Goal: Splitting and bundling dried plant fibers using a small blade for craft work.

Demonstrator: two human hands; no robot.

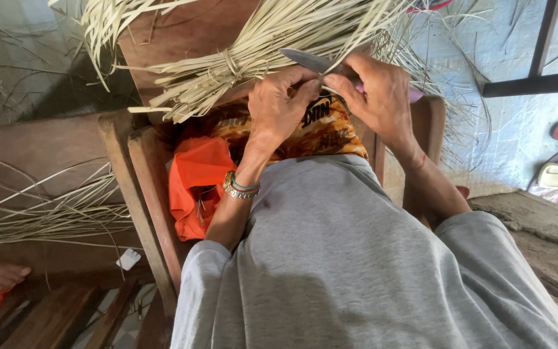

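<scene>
Wooden bench (40, 145); hands (279, 103) (379, 97) knife-splitting straw (330, 90)

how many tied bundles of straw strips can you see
1. A tied bundle of pale strips lies across the wooden surface just above the left hand. Loose strips lie untied at the far left. More bundles may be hidden beyond the top edge.

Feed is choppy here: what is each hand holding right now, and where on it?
Right hand grips a knife by its pink handle, blade pointing left. Left hand pinches a thin pale strip against the blade.
</scene>
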